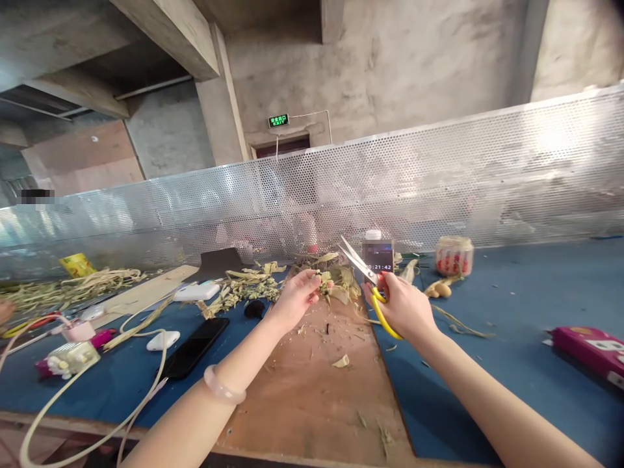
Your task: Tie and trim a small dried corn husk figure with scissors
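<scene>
My left hand (297,298) is closed in a pinch over the brown board (316,390), with a small pale piece of dried plant (324,281) at its fingertips. To its right, my right hand (407,305) grips the scissors (385,317) by their yellow handles. The blades point up and to the left and stand apart. Behind both hands lies a heap of dried, pale green plant scraps (344,286). Small bits are scattered over the board.
A black phone (197,348) and white cables (49,409) lie at the left. A jar (454,255) and a timer display (378,257) stand at the back. A magenta box (589,351) is far right. Perforated metal (439,169) borders the table.
</scene>
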`<state>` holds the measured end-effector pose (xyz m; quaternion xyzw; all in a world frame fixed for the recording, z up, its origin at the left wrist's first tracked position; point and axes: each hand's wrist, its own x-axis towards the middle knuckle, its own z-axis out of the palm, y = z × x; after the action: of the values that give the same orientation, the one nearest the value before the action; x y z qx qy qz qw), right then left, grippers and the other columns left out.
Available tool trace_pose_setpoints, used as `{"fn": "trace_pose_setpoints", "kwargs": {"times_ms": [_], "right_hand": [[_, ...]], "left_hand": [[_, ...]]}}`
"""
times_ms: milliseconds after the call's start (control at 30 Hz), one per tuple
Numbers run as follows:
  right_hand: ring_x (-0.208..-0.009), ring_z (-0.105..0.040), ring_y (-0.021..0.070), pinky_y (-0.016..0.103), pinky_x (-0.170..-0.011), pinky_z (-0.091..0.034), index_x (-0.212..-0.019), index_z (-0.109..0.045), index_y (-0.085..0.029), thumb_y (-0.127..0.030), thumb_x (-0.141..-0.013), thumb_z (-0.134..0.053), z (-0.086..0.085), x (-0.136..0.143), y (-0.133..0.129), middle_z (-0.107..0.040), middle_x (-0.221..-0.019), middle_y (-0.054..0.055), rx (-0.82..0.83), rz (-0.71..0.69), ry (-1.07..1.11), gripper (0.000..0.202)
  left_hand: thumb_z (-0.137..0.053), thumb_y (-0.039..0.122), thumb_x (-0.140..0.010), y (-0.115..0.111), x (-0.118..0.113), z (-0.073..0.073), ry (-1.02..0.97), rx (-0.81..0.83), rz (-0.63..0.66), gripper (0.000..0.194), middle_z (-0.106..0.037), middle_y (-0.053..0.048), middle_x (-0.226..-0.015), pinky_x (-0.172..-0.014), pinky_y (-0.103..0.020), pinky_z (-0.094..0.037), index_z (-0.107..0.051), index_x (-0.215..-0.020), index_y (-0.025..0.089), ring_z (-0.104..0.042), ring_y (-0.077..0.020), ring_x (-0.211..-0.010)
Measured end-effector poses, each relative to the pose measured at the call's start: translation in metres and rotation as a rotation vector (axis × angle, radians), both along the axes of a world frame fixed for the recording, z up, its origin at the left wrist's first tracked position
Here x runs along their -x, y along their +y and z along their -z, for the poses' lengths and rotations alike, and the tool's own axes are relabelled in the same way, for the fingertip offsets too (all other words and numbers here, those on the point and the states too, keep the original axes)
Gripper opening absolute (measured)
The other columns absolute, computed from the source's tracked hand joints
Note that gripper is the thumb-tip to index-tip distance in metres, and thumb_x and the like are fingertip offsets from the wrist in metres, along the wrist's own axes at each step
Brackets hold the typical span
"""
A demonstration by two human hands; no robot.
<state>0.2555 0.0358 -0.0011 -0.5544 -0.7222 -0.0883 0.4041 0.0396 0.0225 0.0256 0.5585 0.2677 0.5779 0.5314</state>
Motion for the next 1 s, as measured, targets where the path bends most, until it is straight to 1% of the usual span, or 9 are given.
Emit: {"fn": "trace_pose_setpoints", "kwargs": {"times_ms": [100, 167, 300, 467, 567, 667, 800, 900, 1000], "right_hand": [[-0.057, -0.056, 0.0192, 0.025, -0.048, -0.026, -0.074, -0.050, -0.022, -0.053, -0.081, -0.037, 0.001, 0.001, 0.003, -0.061, -0.064, 0.004, 0.081, 0.004, -0.019, 0.034], [-0.056, -0.055, 0.0185, 0.025, -0.049, -0.028, -0.069, -0.049, -0.022, -0.052, -0.081, -0.036, 0.004, 0.003, 0.006, -0.060, -0.061, 0.004, 0.147, -0.046, 0.019, 0.036], [-0.056, -0.055, 0.0169, 0.024, -0.051, -0.032, -0.065, -0.051, -0.022, -0.052, -0.081, -0.036, 0.009, 0.006, 0.011, -0.061, -0.061, 0.004, 0.209, -0.160, 0.116, 0.038], [-0.051, -0.051, 0.0171, 0.025, -0.047, -0.028, -0.060, -0.046, -0.023, -0.058, -0.080, -0.035, 0.009, 0.006, 0.010, -0.056, -0.054, 0.003, 0.174, -0.102, 0.053, 0.041], [-0.050, -0.050, 0.0157, 0.023, -0.046, -0.026, -0.063, -0.043, -0.024, -0.056, -0.081, -0.034, 0.007, 0.004, 0.005, -0.054, -0.053, 0.001, 0.158, -0.132, 0.069, 0.038], [-0.051, -0.050, 0.0154, 0.023, -0.047, -0.025, -0.071, -0.042, -0.024, -0.051, -0.081, -0.036, 0.005, 0.004, -0.001, -0.055, -0.057, -0.001, 0.115, -0.152, 0.016, 0.030], [-0.059, -0.054, 0.0167, 0.024, -0.049, -0.023, -0.075, -0.042, -0.023, -0.046, -0.079, -0.041, 0.006, 0.007, -0.006, -0.059, -0.068, 0.001, 0.028, -0.148, -0.115, 0.023], [-0.067, -0.056, 0.0172, 0.025, -0.050, -0.024, -0.075, -0.041, -0.023, -0.044, -0.078, -0.043, 0.008, 0.009, -0.008, -0.059, -0.075, 0.001, -0.035, -0.171, -0.153, 0.021], [-0.071, -0.057, 0.0171, 0.025, -0.051, -0.025, -0.076, -0.042, -0.023, -0.042, -0.077, -0.045, 0.009, 0.010, -0.009, -0.060, -0.077, 0.001, -0.081, -0.177, -0.155, 0.020]], "left_hand": [[-0.068, 0.022, -0.070, -0.001, -0.002, 0.000, 0.024, -0.021, -0.074, 0.012, -0.065, -0.002, -0.076, -0.054, -0.019, -0.036, -0.060, -0.078, 0.017, -0.059, -0.0122, -0.076], [-0.067, 0.022, -0.071, -0.003, -0.004, 0.000, 0.038, -0.026, -0.104, 0.012, -0.065, -0.002, -0.078, -0.060, -0.021, -0.040, -0.061, -0.080, 0.017, -0.060, -0.0136, -0.078], [-0.063, 0.024, -0.074, -0.007, -0.008, -0.001, 0.023, -0.034, -0.036, 0.012, -0.067, -0.006, -0.085, -0.071, -0.029, -0.044, -0.061, -0.082, 0.016, -0.062, -0.0168, -0.080], [-0.062, 0.022, -0.076, -0.010, -0.012, -0.001, -0.016, -0.064, 0.000, 0.011, -0.067, -0.010, -0.092, -0.073, -0.030, -0.045, -0.062, -0.083, 0.014, -0.062, -0.0182, -0.082], [-0.063, 0.019, -0.075, -0.009, -0.012, 0.000, -0.026, -0.075, -0.016, 0.015, -0.067, -0.009, -0.092, -0.074, -0.030, -0.045, -0.062, -0.090, 0.015, -0.062, -0.0187, -0.086], [-0.064, 0.018, -0.074, -0.009, -0.012, 0.001, -0.050, -0.054, -0.004, 0.016, -0.067, -0.008, -0.088, -0.074, -0.029, -0.045, -0.061, -0.090, 0.016, -0.061, -0.0187, -0.087], [-0.063, 0.019, -0.076, -0.008, -0.011, 0.003, -0.068, -0.026, 0.052, 0.014, -0.066, -0.007, -0.084, -0.068, -0.027, -0.045, -0.062, -0.090, 0.016, -0.061, -0.0170, -0.079], [-0.062, 0.017, -0.076, -0.008, -0.011, 0.005, -0.065, -0.038, 0.073, 0.015, -0.065, -0.007, -0.088, -0.066, -0.027, -0.046, -0.062, -0.091, 0.016, -0.060, -0.0157, -0.076], [-0.062, 0.018, -0.076, -0.008, -0.012, 0.007, -0.070, -0.048, 0.077, 0.017, -0.064, -0.007, -0.094, -0.069, -0.028, -0.047, -0.063, -0.092, 0.017, -0.060, -0.0166, -0.080]]}}
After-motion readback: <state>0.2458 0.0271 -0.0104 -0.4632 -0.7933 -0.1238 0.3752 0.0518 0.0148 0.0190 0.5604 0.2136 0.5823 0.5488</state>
